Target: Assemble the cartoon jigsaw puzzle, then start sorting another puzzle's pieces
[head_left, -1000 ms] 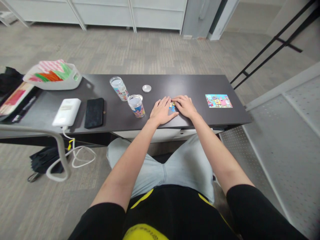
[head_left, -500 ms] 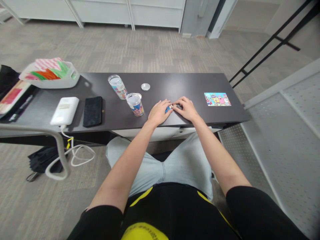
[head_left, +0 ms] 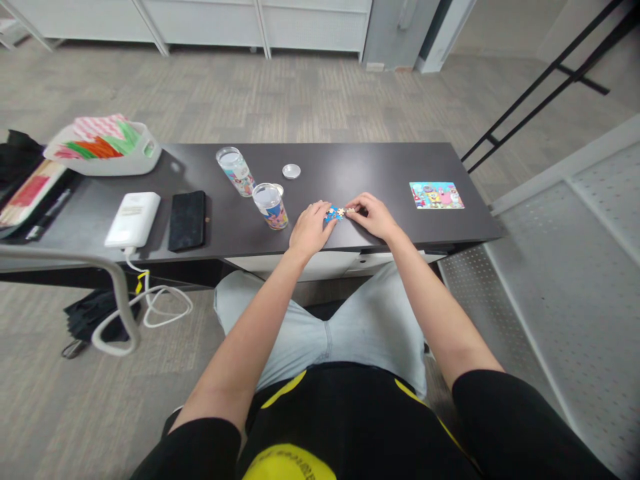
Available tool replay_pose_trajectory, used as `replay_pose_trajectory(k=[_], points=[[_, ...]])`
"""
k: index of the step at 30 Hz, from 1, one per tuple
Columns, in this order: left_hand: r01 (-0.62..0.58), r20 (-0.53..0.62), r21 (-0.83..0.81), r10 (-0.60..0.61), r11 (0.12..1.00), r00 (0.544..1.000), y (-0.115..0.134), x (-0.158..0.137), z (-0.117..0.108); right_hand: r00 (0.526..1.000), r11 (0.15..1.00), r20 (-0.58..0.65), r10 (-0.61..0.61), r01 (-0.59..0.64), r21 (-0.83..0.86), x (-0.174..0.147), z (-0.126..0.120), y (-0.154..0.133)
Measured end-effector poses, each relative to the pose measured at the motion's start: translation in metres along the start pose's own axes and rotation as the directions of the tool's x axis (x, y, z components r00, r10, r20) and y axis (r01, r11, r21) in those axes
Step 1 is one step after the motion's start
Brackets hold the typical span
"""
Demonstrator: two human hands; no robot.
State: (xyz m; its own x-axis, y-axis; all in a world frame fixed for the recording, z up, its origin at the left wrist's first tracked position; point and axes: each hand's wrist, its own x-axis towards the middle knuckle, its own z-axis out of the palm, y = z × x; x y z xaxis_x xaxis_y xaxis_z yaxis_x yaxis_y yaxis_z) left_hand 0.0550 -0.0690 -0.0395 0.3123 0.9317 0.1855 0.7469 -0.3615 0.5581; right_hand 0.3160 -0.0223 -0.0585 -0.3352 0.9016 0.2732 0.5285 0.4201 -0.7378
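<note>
Several small jigsaw pieces, blue and pale, lie on the dark table between my hands. My left hand rests beside them on the left, fingers stretched out and thumb apart, its tips touching the edge of the pieces. From the right, my right hand has thumb and fingertips bent together around a small pale jigsaw piece, largely hidden by the fingers. Further right lies a colourful cartoon picture card, flat and apart from both hands.
Two clear cans with cartoon prints, a rear can and a front can, stand left of my hands. A round lid lies behind. Further left are a black phone, a white power bank with a cable, and a white basket.
My left hand has slid slightly left and uncovered more of the blue pieces. My right hand stays at nearly the same spot. The view has shifted a little.
</note>
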Motion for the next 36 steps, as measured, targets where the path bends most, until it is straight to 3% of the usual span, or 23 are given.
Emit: replay_pose_trajectory(k=[6, 13, 22, 28, 30, 32, 33, 34, 36], points=[[-0.008, -0.019, -0.046, 0.007, 0.999, 1.000, 0.002, -0.008, -0.005, 1.000, 0.997, -0.017, 0.005, -0.004, 0.076, 0.002, 0.002, 0.007], [0.019, -0.052, -0.034, -0.020, 0.999, 0.998, 0.004, -0.012, -0.005, 0.999, 0.997, 0.050, -0.007, 0.003, 0.076, 0.009, 0.006, 0.010], [-0.011, -0.004, 0.058, 0.011, 0.998, 1.000, 0.008, -0.021, -0.008, 0.997, 0.999, 0.067, -0.037, 0.038, -0.010, 0.007, 0.009, 0.005], [-0.062, 0.104, 0.165, 0.045, 0.984, 0.994, 0.013, -0.034, -0.002, 0.995, 0.998, 0.092, -0.042, 0.046, -0.051, 0.005, 0.007, -0.003], [-0.067, 0.121, 0.186, 0.044, 0.980, 0.992, 0.014, -0.031, 0.001, 0.997, 0.997, 0.066, -0.039, 0.043, -0.059, 0.005, 0.005, -0.009], [-0.077, 0.135, 0.199, 0.050, 0.977, 0.990, 0.015, -0.023, 0.005, 0.996, 1.000, -0.088, -0.001, -0.001, -0.026, 0.000, 0.003, -0.018], [-0.086, 0.144, 0.202, 0.057, 0.976, 0.988, 0.016, -0.018, 0.006, 0.976, 0.998, -0.213, 0.051, -0.044, 0.037, -0.007, 0.002, -0.023], [-0.099, 0.156, 0.204, 0.068, 0.974, 0.985, 0.018, -0.013, 0.008, 0.927, 0.987, -0.352, 0.131, -0.090, 0.131, -0.017, 0.001, -0.030], [-0.136, 0.184, 0.199, 0.099, 0.971, 0.978, 0.020, -0.005, 0.010, 0.775, 0.891, -0.507, 0.376, -0.151, 0.429, -0.048, 0.003, -0.044]])
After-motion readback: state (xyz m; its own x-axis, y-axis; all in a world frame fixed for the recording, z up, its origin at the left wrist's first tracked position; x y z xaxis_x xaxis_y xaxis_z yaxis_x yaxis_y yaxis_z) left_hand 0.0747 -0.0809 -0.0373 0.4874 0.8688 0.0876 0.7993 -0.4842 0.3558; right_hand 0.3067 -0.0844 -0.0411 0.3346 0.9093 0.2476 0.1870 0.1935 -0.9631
